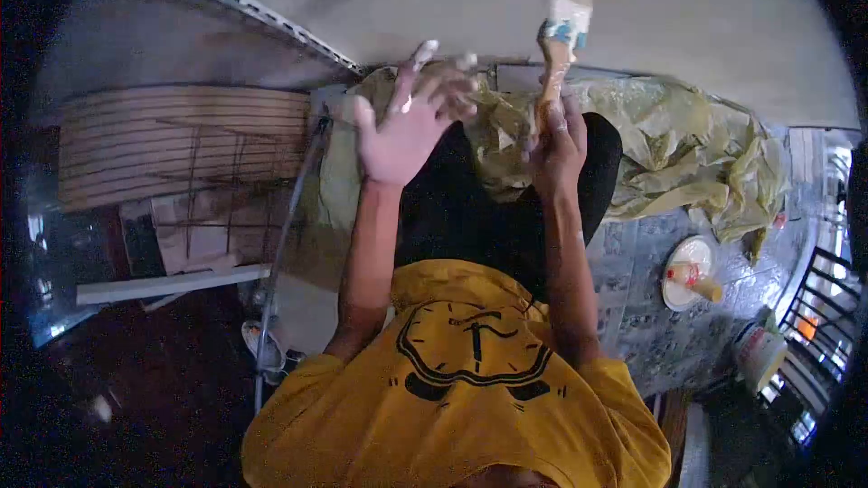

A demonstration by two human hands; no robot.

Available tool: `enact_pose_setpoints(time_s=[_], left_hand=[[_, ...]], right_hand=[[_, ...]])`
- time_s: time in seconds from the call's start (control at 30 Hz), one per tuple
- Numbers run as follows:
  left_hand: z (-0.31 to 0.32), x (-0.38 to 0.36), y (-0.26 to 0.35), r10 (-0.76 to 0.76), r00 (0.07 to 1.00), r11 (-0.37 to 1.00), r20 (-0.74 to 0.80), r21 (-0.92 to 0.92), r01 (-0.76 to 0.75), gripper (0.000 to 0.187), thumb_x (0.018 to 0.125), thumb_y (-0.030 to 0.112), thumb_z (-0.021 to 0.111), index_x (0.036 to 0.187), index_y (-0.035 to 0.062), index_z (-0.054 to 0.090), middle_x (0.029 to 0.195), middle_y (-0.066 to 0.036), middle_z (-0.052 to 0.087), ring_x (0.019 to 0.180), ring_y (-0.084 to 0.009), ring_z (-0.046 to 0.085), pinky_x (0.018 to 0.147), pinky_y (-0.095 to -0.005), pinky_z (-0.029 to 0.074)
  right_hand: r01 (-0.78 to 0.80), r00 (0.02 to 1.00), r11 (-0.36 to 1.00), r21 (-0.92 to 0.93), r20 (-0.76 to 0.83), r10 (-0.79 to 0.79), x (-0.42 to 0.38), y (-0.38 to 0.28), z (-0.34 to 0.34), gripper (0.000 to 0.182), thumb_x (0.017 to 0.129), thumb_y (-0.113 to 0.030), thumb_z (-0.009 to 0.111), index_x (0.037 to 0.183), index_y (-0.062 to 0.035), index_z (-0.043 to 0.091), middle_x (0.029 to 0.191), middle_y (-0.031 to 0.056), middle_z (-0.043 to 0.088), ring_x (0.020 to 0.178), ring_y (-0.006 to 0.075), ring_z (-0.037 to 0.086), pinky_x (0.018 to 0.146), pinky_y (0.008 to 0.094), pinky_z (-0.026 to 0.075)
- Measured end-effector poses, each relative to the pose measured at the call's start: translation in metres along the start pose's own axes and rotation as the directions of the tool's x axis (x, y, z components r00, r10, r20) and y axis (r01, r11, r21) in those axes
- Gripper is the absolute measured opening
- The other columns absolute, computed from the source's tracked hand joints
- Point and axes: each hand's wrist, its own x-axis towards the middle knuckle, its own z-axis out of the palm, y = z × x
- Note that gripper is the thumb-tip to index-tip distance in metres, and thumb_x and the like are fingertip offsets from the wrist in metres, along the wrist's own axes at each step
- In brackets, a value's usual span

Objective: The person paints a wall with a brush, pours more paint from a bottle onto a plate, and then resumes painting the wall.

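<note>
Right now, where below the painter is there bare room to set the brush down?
Free: the patterned floor between the crumpled yellow sheet and the plate. Crowded: the right edge by the paint can, and the left, with wooden slats and boards. The right hand holds the paintbrush.

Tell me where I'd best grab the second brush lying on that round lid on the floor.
Probably by the brush handle's tan end, which pokes past the round lid rim on the picture's right. Come from above on that side; the other end looks paint-wet.
</note>
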Motion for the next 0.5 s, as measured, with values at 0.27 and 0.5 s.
enact_pose_setpoints(time_s=[0.27, 0.5], left_hand=[[0.044, 0.052, -0.09, -0.045, 0.965, 0.787, 0.26, 0.604, -0.126, 0.112, 0.073, 0.083, 0.042, 0.15, 0.0073, 0.011, 0.154, -0.014, 0.02, 0.138, -0.0299, 0.029, 0.113, -0.0477, 0.019], [0.032, 0.09, -0.14, -0.064, 0.994, 0.682, -0.086, 0.723, 0.106, 0.063, 0.098, 0.049, 0.031, 0.133, -0.0034, 0.04, 0.139, -0.019, 0.042, 0.127, -0.0305, 0.043, 0.108, -0.0462, 0.031]], right_hand=[[0.089, 0.978, 0.995, 0.044, -0.193, -0.079, -0.013, -0.037, -0.044, 0.023, 0.081, -0.022, 0.043, 0.097, -0.0064, 0.051, 0.074, -0.0007, 0.047, 0.054, 0.0087, 0.044, 0.042, 0.0227, 0.039], [0.483, 0.75, 0.847, 0.22, -0.603, -0.271, -0.035, -0.023, -0.191, 0.035, 0.081, -0.018, 0.044, 0.111, -0.003, 0.049, 0.07, 0.0032, 0.048, 0.042, 0.0126, 0.041, 0.036, 0.0247, 0.035]])
